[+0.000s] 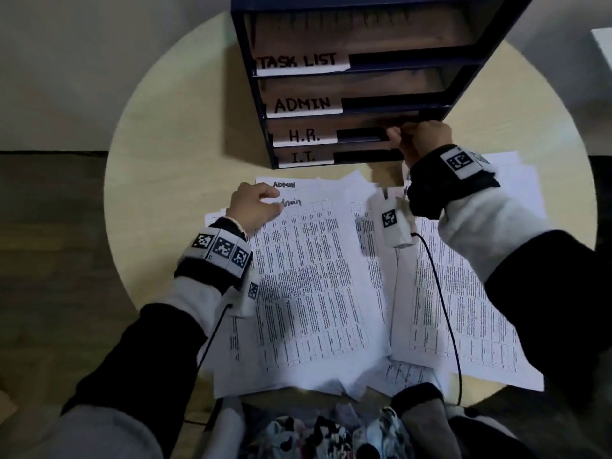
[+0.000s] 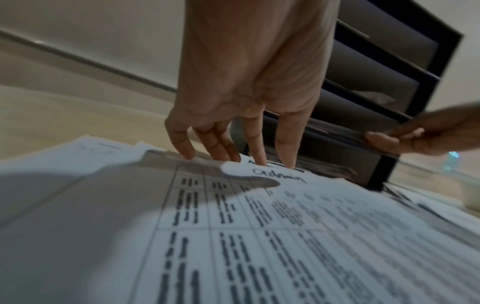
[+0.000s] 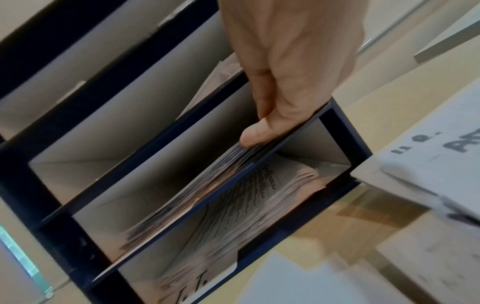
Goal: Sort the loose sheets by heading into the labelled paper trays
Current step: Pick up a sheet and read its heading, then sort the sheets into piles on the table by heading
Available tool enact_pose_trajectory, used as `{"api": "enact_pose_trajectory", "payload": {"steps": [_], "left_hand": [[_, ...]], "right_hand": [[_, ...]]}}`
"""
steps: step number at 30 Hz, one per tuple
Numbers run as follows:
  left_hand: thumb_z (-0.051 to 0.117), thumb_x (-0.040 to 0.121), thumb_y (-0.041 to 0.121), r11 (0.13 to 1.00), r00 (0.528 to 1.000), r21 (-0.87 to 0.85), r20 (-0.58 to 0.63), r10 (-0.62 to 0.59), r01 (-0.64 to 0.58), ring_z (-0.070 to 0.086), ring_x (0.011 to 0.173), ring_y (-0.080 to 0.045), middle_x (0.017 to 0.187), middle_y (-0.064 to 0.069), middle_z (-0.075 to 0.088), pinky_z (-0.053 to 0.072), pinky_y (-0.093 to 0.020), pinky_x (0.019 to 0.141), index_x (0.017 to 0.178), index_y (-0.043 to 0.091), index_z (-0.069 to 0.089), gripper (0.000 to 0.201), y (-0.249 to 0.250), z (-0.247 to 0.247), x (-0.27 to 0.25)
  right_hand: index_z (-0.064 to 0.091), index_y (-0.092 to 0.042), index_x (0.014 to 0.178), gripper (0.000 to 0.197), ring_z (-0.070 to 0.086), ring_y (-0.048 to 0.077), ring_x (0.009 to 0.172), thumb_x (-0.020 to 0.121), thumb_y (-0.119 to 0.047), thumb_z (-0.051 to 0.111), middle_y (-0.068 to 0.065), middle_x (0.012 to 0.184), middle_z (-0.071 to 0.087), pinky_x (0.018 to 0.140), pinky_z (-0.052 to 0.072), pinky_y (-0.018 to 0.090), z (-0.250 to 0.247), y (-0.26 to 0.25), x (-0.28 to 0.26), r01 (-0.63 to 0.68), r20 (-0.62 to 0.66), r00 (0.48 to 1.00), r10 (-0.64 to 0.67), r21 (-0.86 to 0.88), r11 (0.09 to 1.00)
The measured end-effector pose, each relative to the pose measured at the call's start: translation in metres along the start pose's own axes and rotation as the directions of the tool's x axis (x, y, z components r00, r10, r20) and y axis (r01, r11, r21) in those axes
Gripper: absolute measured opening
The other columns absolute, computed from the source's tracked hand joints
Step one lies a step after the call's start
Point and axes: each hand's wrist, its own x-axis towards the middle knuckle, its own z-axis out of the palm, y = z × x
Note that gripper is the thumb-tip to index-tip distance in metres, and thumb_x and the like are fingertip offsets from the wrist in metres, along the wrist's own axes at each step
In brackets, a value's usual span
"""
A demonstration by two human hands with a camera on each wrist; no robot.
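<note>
My right hand (image 1: 422, 139) pinches the stack of sheets (image 3: 213, 193) in the H.R. slot of the dark blue tiered paper tray (image 1: 357, 94), thumb on top. My left hand (image 1: 255, 205), fingers (image 2: 255, 148) spread, presses the printed sheet headed "Admin" (image 1: 311, 276) flat on the round pale wooden table (image 1: 172, 134). Risk: the stack's loose edges catching the slot lip and crumpling; the Admin sheet could get misfiled.

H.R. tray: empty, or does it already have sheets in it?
Not empty. The right wrist view shows a stack of sheets lying in the H.R. tray, with the right hand pinching the stack's front edge.
</note>
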Motion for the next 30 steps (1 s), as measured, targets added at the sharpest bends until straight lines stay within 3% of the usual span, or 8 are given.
{"api": "enact_pose_trajectory", "payload": {"steps": [3,5,12,16,19,22,26,30], "left_hand": [[0.071,0.077,0.023,0.981,1.000,0.194,-0.003,0.028,-0.027,0.055,0.111,-0.024,0.123,-0.008,0.050,0.044,-0.036,0.098,0.096,0.029,0.063,0.022,0.000,0.006,-0.003],[0.071,0.078,0.019,0.981,0.998,0.183,0.018,0.059,-0.062,0.056,0.109,-0.021,0.120,-0.003,0.045,0.043,-0.038,0.101,0.084,0.034,0.059,0.021,0.001,0.011,-0.006],[0.062,0.087,0.011,0.978,0.978,0.104,0.121,0.171,-0.184,0.055,0.081,-0.018,0.088,-0.007,0.062,0.039,-0.021,0.068,0.081,0.013,0.062,0.006,0.018,0.022,-0.029],[0.062,0.086,0.008,0.976,0.975,-0.005,0.037,0.218,-0.218,0.050,0.071,-0.011,0.076,-0.001,0.059,0.038,-0.009,0.057,0.083,0.007,0.066,0.006,0.030,0.031,-0.040],[0.063,0.085,0.008,0.980,0.979,-0.068,0.061,0.194,-0.190,0.048,0.063,-0.005,0.067,0.006,0.054,0.038,-0.018,0.062,0.082,0.005,0.067,0.005,0.031,0.043,-0.046],[0.066,0.085,0.023,0.978,0.981,-0.141,0.099,0.168,-0.153,0.043,0.055,-0.011,0.061,0.000,0.052,0.036,-0.024,0.060,0.078,0.003,0.064,0.021,0.022,0.046,-0.049],[0.046,0.094,0.042,0.992,0.985,-0.003,-0.117,0.125,-0.127,0.055,0.094,-0.034,0.105,-0.023,0.061,0.045,-0.046,0.089,0.101,-0.001,0.062,0.047,0.010,0.039,-0.040],[0.049,0.093,0.037,0.977,0.991,0.211,-0.134,-0.002,0.030,0.024,0.133,-0.030,0.141,-0.013,0.029,0.026,-0.039,0.111,0.137,0.011,0.041,0.052,0.007,0.025,-0.033]], "right_hand": [[0.053,0.004,0.071,0.021,0.067,0.022,0.055,0.089,0.009,0.044,0.017,0.063,0.062,0.054,0.053,0.026,0.001,0.013,-0.006,-0.092,0.070,0.995,0.069,0.410,0.908],[0.049,0.001,0.064,0.029,0.060,0.017,0.043,0.086,0.017,0.038,0.016,0.064,0.053,0.045,0.050,0.022,-0.006,0.021,-0.019,-0.125,0.119,0.989,0.089,0.340,0.932],[0.057,-0.007,0.092,0.005,0.058,0.017,0.076,0.087,-0.004,0.058,0.006,0.087,0.062,0.073,0.048,0.027,-0.038,0.067,-0.067,-0.103,0.384,0.905,0.181,-0.216,0.971],[0.061,-0.004,0.104,0.027,0.063,0.023,0.089,0.079,-0.014,0.068,0.009,0.098,0.067,0.082,0.049,0.035,-0.043,0.083,-0.084,-0.065,0.529,0.812,0.246,-0.337,0.939],[0.062,-0.004,0.085,0.002,0.058,0.019,0.074,0.084,-0.006,0.062,0.007,0.081,0.062,0.070,0.050,0.031,-0.048,0.089,-0.090,-0.002,0.487,0.843,0.229,-0.423,0.906],[0.060,-0.004,0.071,0.014,0.056,0.019,0.063,0.084,0.001,0.060,0.009,0.070,0.058,0.068,0.050,0.033,-0.054,0.091,-0.086,0.014,0.450,0.868,0.212,-0.448,0.894],[0.063,0.000,0.080,0.005,0.060,0.007,0.050,0.083,0.003,0.061,0.003,0.061,0.064,0.059,0.049,0.026,-0.066,0.100,-0.082,0.006,0.432,0.880,0.199,-0.427,0.904],[0.066,-0.003,0.072,0.015,0.057,0.010,0.048,0.084,0.004,0.058,0.000,0.052,0.062,0.055,0.048,0.024,-0.074,0.111,-0.085,0.005,0.421,0.890,0.175,-0.392,0.920]]}}
